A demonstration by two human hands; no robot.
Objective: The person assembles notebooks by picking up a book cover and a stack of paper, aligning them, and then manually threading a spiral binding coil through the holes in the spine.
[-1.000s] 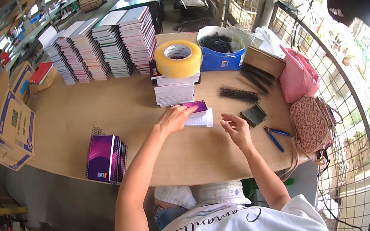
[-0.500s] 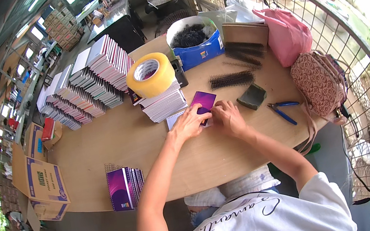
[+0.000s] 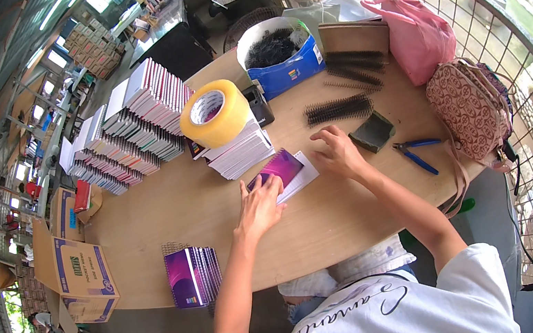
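Your left hand point(image 3: 260, 204) lies flat, fingers spread, on the purple glossy booklet cover point(image 3: 276, 169), which rests on a few white sheets point(image 3: 301, 176) in the middle of the light wooden table point(image 3: 176, 212). Half a second ago both hands were close together on this cover. Now your right hand point(image 3: 339, 152) has moved away to the right; it is half open with curled fingers, holds nothing, and is just beside the cover's right end. It is near the black spiral binding coil point(image 3: 338, 110) and the dark green pad point(image 3: 373, 132). The cover itself has stayed in the same place, just in front of the stack of white pages point(image 3: 241, 152) that carries the yellow roll of packing tape point(image 3: 215, 112). The blue-handled pliers point(image 3: 415, 155) lie to the right.
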